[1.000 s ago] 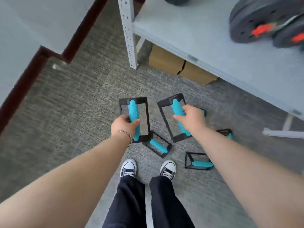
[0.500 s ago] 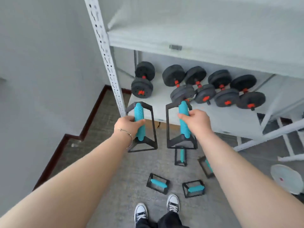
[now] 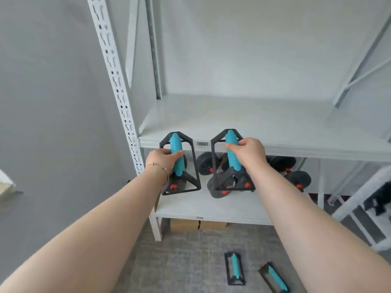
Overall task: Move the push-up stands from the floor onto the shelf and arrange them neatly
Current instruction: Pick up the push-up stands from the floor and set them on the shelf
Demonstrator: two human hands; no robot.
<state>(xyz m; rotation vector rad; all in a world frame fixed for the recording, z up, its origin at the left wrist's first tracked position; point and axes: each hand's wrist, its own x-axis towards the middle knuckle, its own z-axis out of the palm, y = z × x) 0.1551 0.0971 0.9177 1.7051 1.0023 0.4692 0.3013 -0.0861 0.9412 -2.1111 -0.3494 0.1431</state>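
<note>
Wall [image 3: 53, 102]: plain grey, on my left.
Floor [image 3: 186, 261]: grey carpet under me.
Shelving unit [image 3: 118, 85]: white metal, slotted upright before me.
Light: soft, even.

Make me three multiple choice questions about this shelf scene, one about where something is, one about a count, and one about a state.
1. Where are the dumbbells?
A. top shelf
B. lower shelf
C. floor

2. How many push-up stands are visible on the floor?
A. two
B. none
C. five

3. What is the state of the upper shelf?
A. bare
B. full of boxes
C. holds dumbbells

Answers:
1 B, they sit on the board under the hands.
2 A, one stand and another lie on the carpet.
3 A, the left hand and right hand hold their stands in front of it.
</note>
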